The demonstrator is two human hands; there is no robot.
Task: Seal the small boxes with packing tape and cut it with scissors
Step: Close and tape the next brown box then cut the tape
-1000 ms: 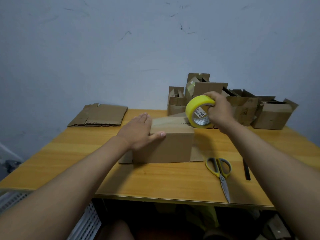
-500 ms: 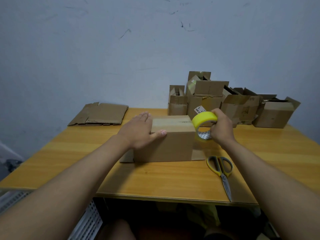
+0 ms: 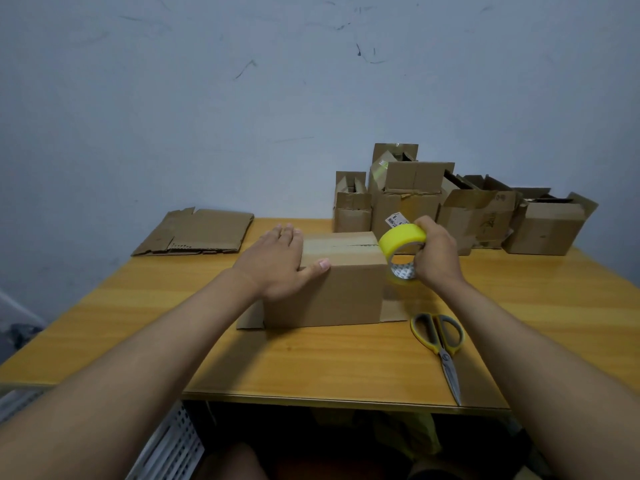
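Box (image 3: 346,289): mid-table (image 3: 311,368), flaps closed, seam running left to right.
Left hand (image 3: 277,261): flat, fingers straight, pressing the box's left top, thumb over the front edge.
Right hand (image 3: 434,254): curled round the tape (image 3: 401,239), holding it against the box's right top corner.
Scissors (image 3: 440,341): flat on the table, just right of the box, near the right forearm.
Boxes (image 3: 450,206): open, heaped behind by the wall.

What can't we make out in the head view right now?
- Tape on the box: clear strip along the top seam cannot be told.
- Box's right end: hidden by the tape roll and right hand.
- Box's left top: covered by the left hand.
- Roll's label text: too small.
- Under the table: dark.
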